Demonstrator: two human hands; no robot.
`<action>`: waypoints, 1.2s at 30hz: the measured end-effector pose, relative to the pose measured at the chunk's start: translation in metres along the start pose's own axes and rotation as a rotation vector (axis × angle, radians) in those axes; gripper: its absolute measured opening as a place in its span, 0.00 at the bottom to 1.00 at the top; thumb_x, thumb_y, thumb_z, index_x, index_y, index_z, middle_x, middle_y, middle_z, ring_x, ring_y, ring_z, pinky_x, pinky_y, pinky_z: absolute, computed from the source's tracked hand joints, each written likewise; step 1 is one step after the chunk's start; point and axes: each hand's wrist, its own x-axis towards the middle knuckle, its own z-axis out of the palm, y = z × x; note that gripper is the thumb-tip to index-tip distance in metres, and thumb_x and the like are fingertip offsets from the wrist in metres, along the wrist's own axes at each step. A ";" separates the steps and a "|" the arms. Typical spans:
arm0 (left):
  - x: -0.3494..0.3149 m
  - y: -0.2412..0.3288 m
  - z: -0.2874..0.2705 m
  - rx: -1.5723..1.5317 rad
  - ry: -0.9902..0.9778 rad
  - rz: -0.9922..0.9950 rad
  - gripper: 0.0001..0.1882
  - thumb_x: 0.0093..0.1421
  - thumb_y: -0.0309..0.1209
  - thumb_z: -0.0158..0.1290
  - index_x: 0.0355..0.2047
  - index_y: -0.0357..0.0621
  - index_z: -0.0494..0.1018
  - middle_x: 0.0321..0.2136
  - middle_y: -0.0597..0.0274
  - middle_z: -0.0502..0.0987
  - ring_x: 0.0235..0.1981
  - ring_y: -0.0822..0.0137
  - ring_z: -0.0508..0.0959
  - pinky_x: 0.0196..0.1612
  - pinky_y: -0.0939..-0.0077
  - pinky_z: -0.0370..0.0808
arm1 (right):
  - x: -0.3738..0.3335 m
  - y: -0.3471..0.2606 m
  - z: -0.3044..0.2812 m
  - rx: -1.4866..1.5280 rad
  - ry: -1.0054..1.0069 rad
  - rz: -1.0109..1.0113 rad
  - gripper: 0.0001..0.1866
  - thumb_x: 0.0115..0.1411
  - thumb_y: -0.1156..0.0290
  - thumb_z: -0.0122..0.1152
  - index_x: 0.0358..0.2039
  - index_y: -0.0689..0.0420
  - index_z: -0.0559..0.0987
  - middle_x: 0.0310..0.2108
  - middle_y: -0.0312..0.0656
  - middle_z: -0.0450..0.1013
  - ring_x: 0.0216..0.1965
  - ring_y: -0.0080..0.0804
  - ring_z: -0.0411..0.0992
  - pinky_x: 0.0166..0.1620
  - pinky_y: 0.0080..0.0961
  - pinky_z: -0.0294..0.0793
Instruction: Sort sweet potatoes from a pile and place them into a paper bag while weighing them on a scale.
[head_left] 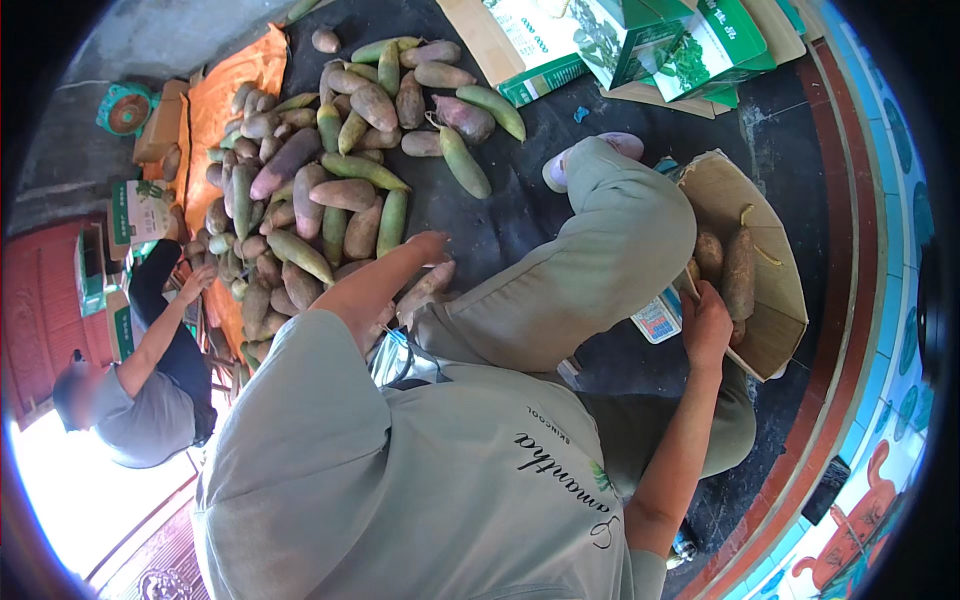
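While the person's bare right hand (706, 322) grasps the near rim of an open, tan cardboard box (785, 318), its fingers bent over the edge, the bare left hand (428, 246) lies just beside a brownish-pink, elongated root (427, 288); whether its partly hidden fingers are clasped or released cannot be told. Inside the box lie stout, brown, elongated roots (738, 275) and a thin green stem (767, 256). At left, a large heap of thick, radish-like roots (345, 193), green to purplish brown, spreads over a black ground sheet (520, 235) and near a bright orange sheet (240, 70). Writing appears on several surfaces: dark script, with smaller print, crosses the person's pale grey-green shirt (470, 470); green-and-white printed cartons (632, 50) at the top bear characters and leafy pictures; a flat, white-and-blue panel (658, 318) beside the box carries red and blue markings, too small to read reliably. At far left, a co-worker in a grey shirt (145, 425) extends a hand (203, 281) to the heap's edge.
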 end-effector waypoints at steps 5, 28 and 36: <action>0.005 0.022 0.026 0.275 -0.209 0.132 0.33 0.51 0.38 0.54 0.58 0.55 0.59 0.55 0.58 0.63 0.55 0.55 0.66 0.53 0.58 0.67 | -0.002 0.002 0.003 0.021 0.069 -0.048 0.10 0.51 0.68 0.60 0.31 0.58 0.72 0.30 0.47 0.73 0.34 0.47 0.72 0.35 0.38 0.71; 0.015 0.020 0.043 0.632 -0.165 0.173 0.18 0.52 0.32 0.53 0.44 0.45 0.73 0.47 0.56 0.69 0.49 0.56 0.71 0.47 0.64 0.71 | 0.000 -0.001 0.000 -0.012 0.055 -0.040 0.11 0.49 0.71 0.61 0.34 0.55 0.73 0.30 0.45 0.73 0.33 0.44 0.72 0.35 0.36 0.72; 0.009 0.002 0.045 0.598 -0.284 0.214 0.21 0.49 0.29 0.57 0.45 0.45 0.72 0.45 0.55 0.73 0.47 0.53 0.74 0.45 0.61 0.74 | 0.000 0.000 0.002 -0.010 0.058 -0.038 0.12 0.49 0.69 0.62 0.33 0.57 0.73 0.29 0.45 0.72 0.33 0.44 0.72 0.34 0.37 0.71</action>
